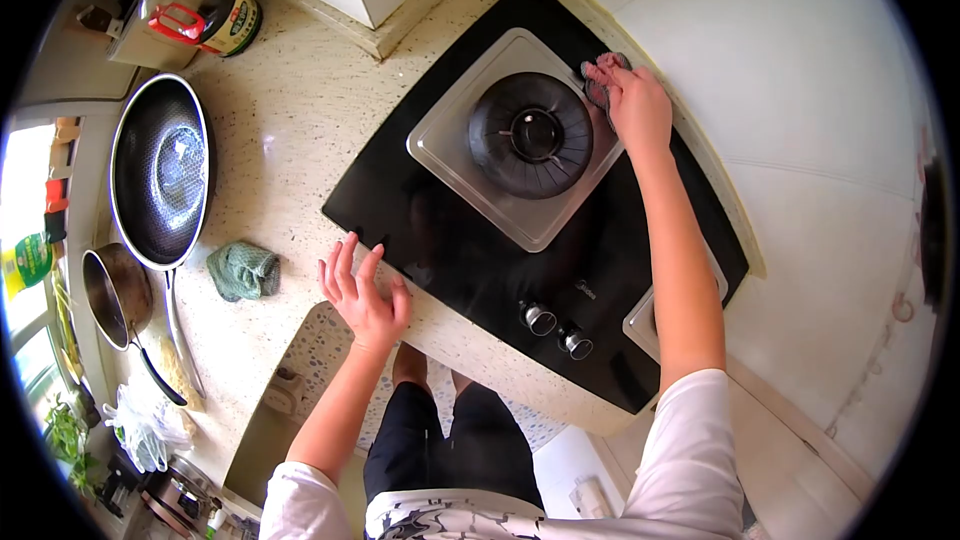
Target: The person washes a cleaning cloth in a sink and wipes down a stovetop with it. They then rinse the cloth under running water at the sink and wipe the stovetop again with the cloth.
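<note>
My right hand [640,108] is closed on a crumpled pinkish-grey cloth [603,75]. It presses the cloth onto the black gas stove [450,240] at the far right corner of the steel burner tray [455,100]. A round black burner [531,134] sits in the middle of that tray. With fingers spread, my left hand [365,290] rests at the stove's near left edge and holds nothing. Two control knobs [556,330] stand on the near part of the stove. Part of a second burner tray [640,325] shows under my right forearm.
On the counter [290,120] to the left lie a frying pan [163,170], a saucepan [118,290] and a folded green cloth [244,271]. A sauce bottle [232,20] stands at the back left. Tiled walls [800,120] border the stove. A sink [270,440] is at lower left.
</note>
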`<state>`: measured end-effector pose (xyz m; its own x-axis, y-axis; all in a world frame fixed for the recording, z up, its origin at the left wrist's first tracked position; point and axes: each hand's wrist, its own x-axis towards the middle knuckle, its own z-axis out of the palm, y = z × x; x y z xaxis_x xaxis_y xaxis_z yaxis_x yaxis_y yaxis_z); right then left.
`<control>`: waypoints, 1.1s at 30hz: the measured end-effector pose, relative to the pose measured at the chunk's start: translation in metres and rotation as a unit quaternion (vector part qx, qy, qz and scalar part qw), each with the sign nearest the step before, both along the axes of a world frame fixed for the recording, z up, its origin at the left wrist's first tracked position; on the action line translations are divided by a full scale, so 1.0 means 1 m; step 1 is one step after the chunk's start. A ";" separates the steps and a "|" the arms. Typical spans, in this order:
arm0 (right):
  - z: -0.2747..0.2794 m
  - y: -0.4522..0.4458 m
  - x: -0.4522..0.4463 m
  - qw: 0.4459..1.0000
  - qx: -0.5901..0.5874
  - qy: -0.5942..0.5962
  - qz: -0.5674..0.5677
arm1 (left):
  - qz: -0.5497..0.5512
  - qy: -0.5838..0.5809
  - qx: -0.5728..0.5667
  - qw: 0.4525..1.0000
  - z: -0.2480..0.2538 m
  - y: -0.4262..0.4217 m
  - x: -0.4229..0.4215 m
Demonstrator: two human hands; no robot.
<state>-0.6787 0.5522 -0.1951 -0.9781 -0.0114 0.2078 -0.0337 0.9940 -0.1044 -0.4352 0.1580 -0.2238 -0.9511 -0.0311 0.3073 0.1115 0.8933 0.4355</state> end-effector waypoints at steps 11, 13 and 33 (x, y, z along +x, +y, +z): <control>0.003 -0.070 -0.100 0.997 0.049 -0.014 0.060 | 0.008 -0.013 0.043 0.999 -0.002 -0.003 0.002; 0.006 -0.085 -0.107 0.998 0.020 -0.023 0.055 | 0.008 -0.014 0.059 0.998 -0.001 -0.003 0.002; -0.003 -0.282 0.072 0.973 -0.095 0.021 0.209 | 0.068 0.064 0.014 0.996 0.002 -0.079 -0.070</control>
<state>-0.6070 0.2702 -0.1982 -0.8868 -0.3647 0.2838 -0.4395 0.8554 -0.2741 -0.5056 0.0787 -0.2219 -0.8907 -0.1673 0.4227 0.0467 0.8912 0.4511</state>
